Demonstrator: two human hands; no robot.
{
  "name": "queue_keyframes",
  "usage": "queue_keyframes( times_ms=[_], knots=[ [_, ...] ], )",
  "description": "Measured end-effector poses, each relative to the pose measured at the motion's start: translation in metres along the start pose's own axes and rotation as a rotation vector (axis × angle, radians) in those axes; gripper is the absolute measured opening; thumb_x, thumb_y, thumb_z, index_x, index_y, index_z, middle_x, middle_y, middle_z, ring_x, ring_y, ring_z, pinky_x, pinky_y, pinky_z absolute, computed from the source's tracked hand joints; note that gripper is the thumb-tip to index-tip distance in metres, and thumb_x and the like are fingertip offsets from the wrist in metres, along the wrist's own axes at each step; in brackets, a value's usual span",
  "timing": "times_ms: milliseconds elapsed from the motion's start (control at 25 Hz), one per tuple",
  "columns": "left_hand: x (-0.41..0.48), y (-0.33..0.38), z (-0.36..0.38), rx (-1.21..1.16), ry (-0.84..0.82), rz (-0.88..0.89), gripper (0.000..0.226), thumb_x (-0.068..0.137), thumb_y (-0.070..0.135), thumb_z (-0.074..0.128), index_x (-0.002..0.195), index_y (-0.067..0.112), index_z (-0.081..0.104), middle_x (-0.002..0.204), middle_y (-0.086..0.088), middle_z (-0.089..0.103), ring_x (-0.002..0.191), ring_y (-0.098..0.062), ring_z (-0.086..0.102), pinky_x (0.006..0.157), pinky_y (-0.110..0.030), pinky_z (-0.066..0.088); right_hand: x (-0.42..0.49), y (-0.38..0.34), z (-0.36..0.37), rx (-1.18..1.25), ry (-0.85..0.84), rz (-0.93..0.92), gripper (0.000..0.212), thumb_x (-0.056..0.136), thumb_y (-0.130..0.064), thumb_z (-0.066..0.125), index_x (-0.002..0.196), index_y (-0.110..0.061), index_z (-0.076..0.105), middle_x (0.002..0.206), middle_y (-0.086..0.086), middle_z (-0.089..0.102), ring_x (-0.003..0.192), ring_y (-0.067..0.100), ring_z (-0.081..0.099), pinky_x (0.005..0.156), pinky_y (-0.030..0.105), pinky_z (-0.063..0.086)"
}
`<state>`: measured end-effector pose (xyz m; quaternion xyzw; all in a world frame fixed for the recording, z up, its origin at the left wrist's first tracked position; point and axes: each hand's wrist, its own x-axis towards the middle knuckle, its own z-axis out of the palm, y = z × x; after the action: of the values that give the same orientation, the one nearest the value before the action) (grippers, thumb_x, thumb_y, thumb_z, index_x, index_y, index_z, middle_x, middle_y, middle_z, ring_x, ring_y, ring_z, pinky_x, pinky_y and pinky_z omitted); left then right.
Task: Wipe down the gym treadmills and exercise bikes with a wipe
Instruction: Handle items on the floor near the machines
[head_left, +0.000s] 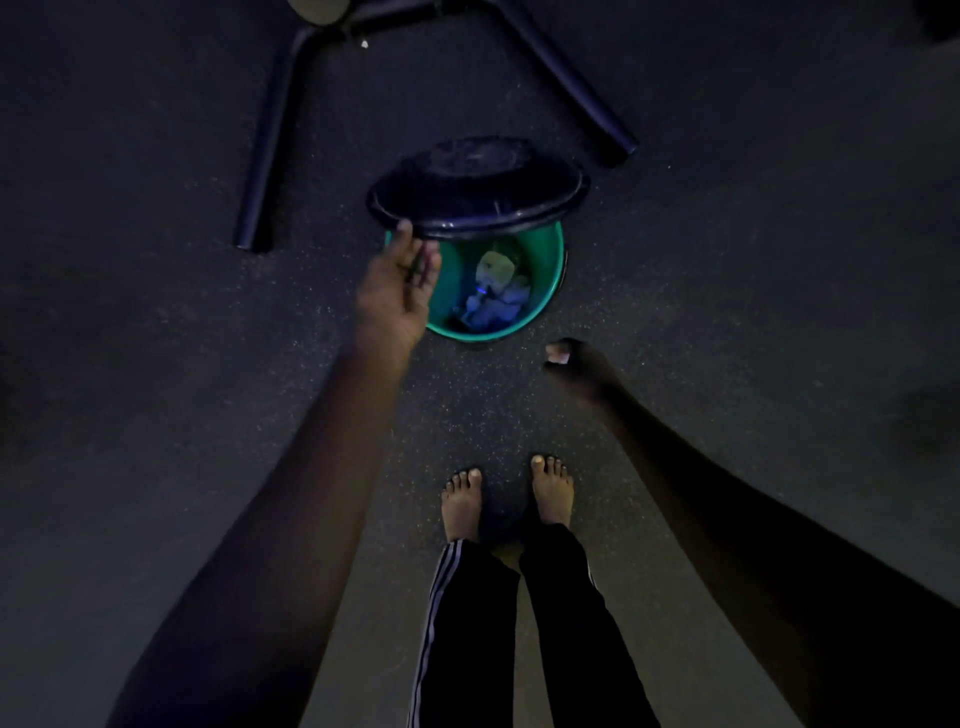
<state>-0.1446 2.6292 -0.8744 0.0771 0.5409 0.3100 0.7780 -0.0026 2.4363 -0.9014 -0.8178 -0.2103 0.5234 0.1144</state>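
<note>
A green bin stands on the dark floor ahead of my bare feet. Its dark round lid is lifted and tilted over the bin's far side. My left hand holds the lid's near-left edge, thumb on top and fingers underneath. Inside the bin lie crumpled pale wipes and scraps. My right hand hovers to the right of the bin, near the floor, fingers curled in with nothing visible in them.
Dark tubular legs of an exercise machine spread across the floor behind the bin, one to the left and one to the right. The speckled rubber floor is dimly lit all around.
</note>
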Motion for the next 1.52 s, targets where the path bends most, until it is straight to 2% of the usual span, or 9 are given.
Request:
queue_keyframes(
  times_ms=[120, 240, 360, 600, 800, 1080, 1200, 1360, 1520],
  knots=[
    [-0.025, 0.047, 0.04, -0.028, -0.031, 0.025, 0.018, 0.094, 0.006, 0.061, 0.077, 0.001, 0.061, 0.057, -0.008, 0.064, 0.054, -0.015, 0.067, 0.058, -0.02, 0.058, 0.001, -0.017, -0.003, 0.186, 0.063, 0.032, 0.039, 0.086, 0.0, 0.058, 0.125, 0.001, 0.055, 0.112, 0.019, 0.067, 0.09, 0.021, 0.06, 0.076, 0.031, 0.049],
    [-0.015, 0.069, 0.052, -0.122, 0.003, 0.051, 0.017, 0.094, 0.002, 0.06, 0.077, -0.002, 0.06, 0.055, -0.012, 0.064, 0.051, -0.018, 0.067, 0.058, -0.024, 0.058, -0.005, -0.04, -0.007, 0.319, 0.129, -0.002, 0.013, 0.075, -0.005, 0.06, 0.087, -0.006, 0.058, 0.074, 0.007, 0.062, 0.064, 0.015, 0.057, 0.064, 0.031, 0.048],
    [-0.02, 0.08, 0.067, -0.101, -0.017, 0.07, 0.015, 0.094, 0.002, 0.059, 0.08, -0.004, 0.059, 0.058, -0.014, 0.065, 0.052, -0.019, 0.067, 0.059, -0.025, 0.059, -0.011, -0.065, -0.01, 0.437, 0.125, -0.006, 0.029, 0.059, -0.013, 0.054, 0.087, -0.008, 0.05, 0.06, 0.004, 0.051, 0.043, 0.004, 0.045, 0.045, 0.018, 0.035],
    [-0.022, 0.079, 0.069, -0.076, -0.01, 0.053, 0.012, 0.094, 0.003, 0.06, 0.084, -0.004, 0.059, 0.06, -0.015, 0.065, 0.053, -0.02, 0.069, 0.061, -0.026, 0.059, 0.003, -0.098, -0.019, 0.83, 0.037, 0.087, 0.03, 0.084, 0.002, 0.048, 0.113, -0.004, 0.05, 0.104, 0.011, 0.06, 0.08, 0.014, 0.056, 0.067, 0.033, 0.05],
    [-0.025, 0.068, 0.054, 0.007, 0.041, 0.044, 0.014, 0.095, 0.005, 0.06, 0.082, -0.001, 0.059, 0.06, -0.009, 0.062, 0.051, -0.016, 0.068, 0.056, -0.024, 0.059, 0.004, -0.08, -0.017, 0.906, 0.113, 0.147, 0.018, 0.095, -0.007, 0.041, 0.101, -0.018, 0.054, 0.08, -0.004, 0.054, 0.072, 0.008, 0.052, 0.065, 0.028, 0.05],
    [-0.028, 0.001, -0.029, 0.418, 0.221, -0.146, 0.012, 0.101, 0.019, 0.051, 0.096, 0.01, 0.056, 0.087, -0.005, 0.057, 0.076, -0.014, 0.061, 0.072, -0.027, 0.057, -0.003, -0.041, -0.033, 0.676, 0.383, 0.134, 0.028, 0.092, -0.01, 0.051, 0.119, -0.005, 0.057, 0.109, 0.012, 0.064, 0.101, 0.03, 0.063, 0.095, 0.049, 0.052],
    [-0.032, -0.02, -0.048, 0.565, 0.227, -0.186, 0.015, 0.102, 0.021, 0.045, 0.091, 0.017, 0.055, 0.09, -0.002, 0.056, 0.077, -0.012, 0.056, 0.081, -0.031, 0.048, -0.011, -0.041, -0.046, 0.571, 0.49, 0.137, 0.026, 0.093, -0.011, 0.055, 0.117, -0.005, 0.059, 0.108, 0.01, 0.063, 0.103, 0.03, 0.062, 0.085, 0.039, 0.051],
    [-0.045, -0.004, -0.023, 0.815, 0.139, -0.102, 0.016, 0.101, 0.017, 0.045, 0.089, 0.02, 0.056, 0.085, 0.003, 0.057, 0.074, -0.008, 0.052, 0.07, -0.022, 0.042, -0.042, -0.047, -0.076, 0.466, 0.407, 0.108, 0.032, 0.095, -0.01, 0.056, 0.127, -0.007, 0.057, 0.121, 0.008, 0.062, 0.108, 0.023, 0.06, 0.067, 0.019, 0.044],
    [-0.065, 0.034, 0.024, 1.12, -0.061, 0.143, 0.025, 0.098, 0.006, 0.05, 0.12, 0.013, 0.059, 0.106, -0.006, 0.065, 0.093, -0.012, 0.054, 0.071, -0.016, 0.041, -0.075, -0.068, -0.124, 0.33, 0.405, 0.06, 0.041, 0.095, -0.017, 0.059, 0.135, -0.009, 0.053, 0.133, 0.013, 0.058, 0.118, 0.031, 0.058, 0.093, 0.036, 0.048]
  ],
)
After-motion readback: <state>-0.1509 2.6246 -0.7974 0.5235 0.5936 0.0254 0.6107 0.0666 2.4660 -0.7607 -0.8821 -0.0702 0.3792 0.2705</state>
